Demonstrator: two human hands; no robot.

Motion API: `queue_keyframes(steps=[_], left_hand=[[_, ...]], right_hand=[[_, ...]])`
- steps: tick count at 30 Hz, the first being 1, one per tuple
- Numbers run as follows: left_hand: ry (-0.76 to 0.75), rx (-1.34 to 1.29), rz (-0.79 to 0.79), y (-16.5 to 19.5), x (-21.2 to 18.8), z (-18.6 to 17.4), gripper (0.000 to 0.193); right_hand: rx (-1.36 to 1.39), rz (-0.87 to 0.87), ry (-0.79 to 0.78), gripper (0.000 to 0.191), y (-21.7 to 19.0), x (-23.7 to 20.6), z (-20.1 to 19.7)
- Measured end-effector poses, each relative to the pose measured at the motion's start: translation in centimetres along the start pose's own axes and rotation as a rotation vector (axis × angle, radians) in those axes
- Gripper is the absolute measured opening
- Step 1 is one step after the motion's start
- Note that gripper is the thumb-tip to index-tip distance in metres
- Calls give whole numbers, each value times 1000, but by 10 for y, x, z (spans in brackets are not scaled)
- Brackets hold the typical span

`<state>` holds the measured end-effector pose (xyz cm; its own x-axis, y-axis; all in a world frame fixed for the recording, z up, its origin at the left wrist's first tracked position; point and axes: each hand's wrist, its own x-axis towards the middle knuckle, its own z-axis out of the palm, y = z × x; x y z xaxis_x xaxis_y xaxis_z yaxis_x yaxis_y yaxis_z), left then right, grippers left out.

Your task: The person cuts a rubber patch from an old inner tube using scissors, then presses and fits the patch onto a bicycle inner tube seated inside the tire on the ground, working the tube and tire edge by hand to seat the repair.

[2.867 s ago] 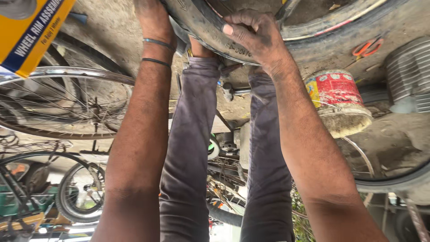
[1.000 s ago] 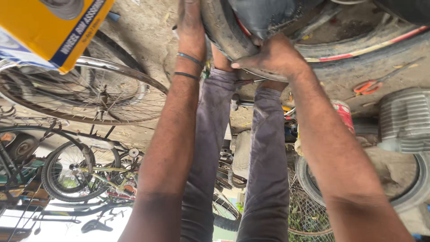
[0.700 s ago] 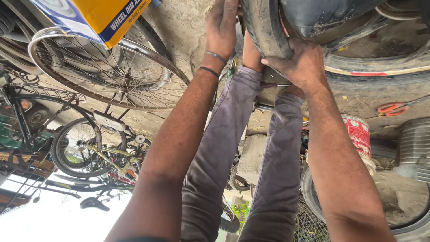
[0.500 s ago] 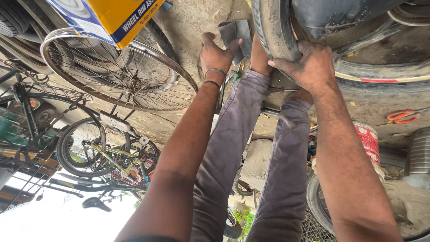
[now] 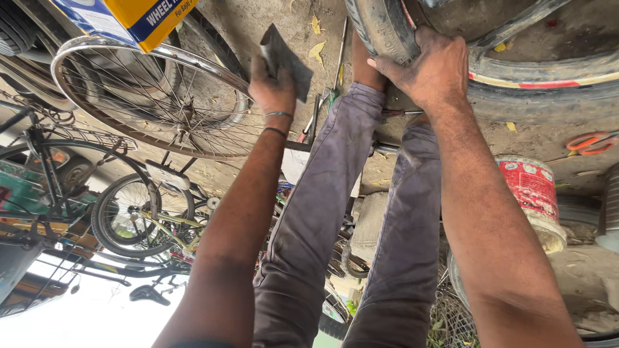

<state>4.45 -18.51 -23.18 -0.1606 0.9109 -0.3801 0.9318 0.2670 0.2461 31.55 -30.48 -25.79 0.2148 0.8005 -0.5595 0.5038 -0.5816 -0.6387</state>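
Your left hand pinches a small dark sheet at 12 o'clock; keep it flat. Your right hand clamps the tyre at 1 o'clock; hold it firm.

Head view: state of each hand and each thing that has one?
Left hand: shut on the dark grey flat piece, lifted off the ground.
Right hand: gripping the worn black rubber tyre at its edge.
Silver spoked wheel rim: lying flat, bare of tyre.
Red-and-white tin can: standing on the ground.
Orange-handled scissors: lying shut.
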Motion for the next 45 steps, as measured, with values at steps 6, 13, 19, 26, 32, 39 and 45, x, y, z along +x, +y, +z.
queue_keyframes(steps=[6, 13, 19, 26, 32, 39, 45], left_hand=[[-345, -21, 203, -32, 3, -36, 28], [-320, 121, 216, -26, -13, -14, 59], [-459, 77, 435, -28, -38, -20, 73], [-721, 108, 213, -53, -33, -32, 37], [-481, 247, 173, -46, -25, -65, 53], [-340, 57, 384, 26, -39, -153, 53], [-344, 15, 219, 89, -61, -270, 56]], right_hand=[[27, 4, 87, 63, -3, -11, 8], [435, 25, 457, 27, -30, -35, -3], [603, 510, 888, 17, 52, -179, 4], [184, 769, 813, 34, 239, -242, -24], [-53, 1006, 367, 45, 246, -187, -49], [-185, 1027, -45, 64, 85, -257, -56], [176, 720, 208, 44, -95, -356, -148]])
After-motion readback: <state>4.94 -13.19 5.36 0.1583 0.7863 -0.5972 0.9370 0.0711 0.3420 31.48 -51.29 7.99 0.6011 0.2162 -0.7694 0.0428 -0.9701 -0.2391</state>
